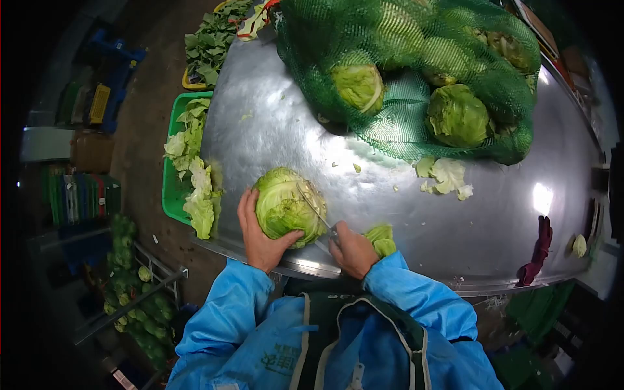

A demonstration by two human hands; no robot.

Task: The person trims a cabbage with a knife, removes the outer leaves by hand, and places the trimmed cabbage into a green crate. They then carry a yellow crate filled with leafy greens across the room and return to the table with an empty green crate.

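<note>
A green cabbage [286, 207] rests on the metal table near its front edge. My left hand [262, 235] grips its left and lower side, fingers spread round it. In my right hand [354, 251] is a knife [313, 204], held by its handle, with its thin blade lying against the right side of the cabbage. Just right of my right hand, a cut-off cabbage leaf [381, 239] lies on the table, partly hidden by the hand and sleeve.
A green net bag [403, 123] of cabbages covers the table's back. Loose leaves [447, 175] lie before it. A green crate [172, 195] with leaves stands left of the table [416, 221]. A dark red glove [537, 253] lies at the right edge.
</note>
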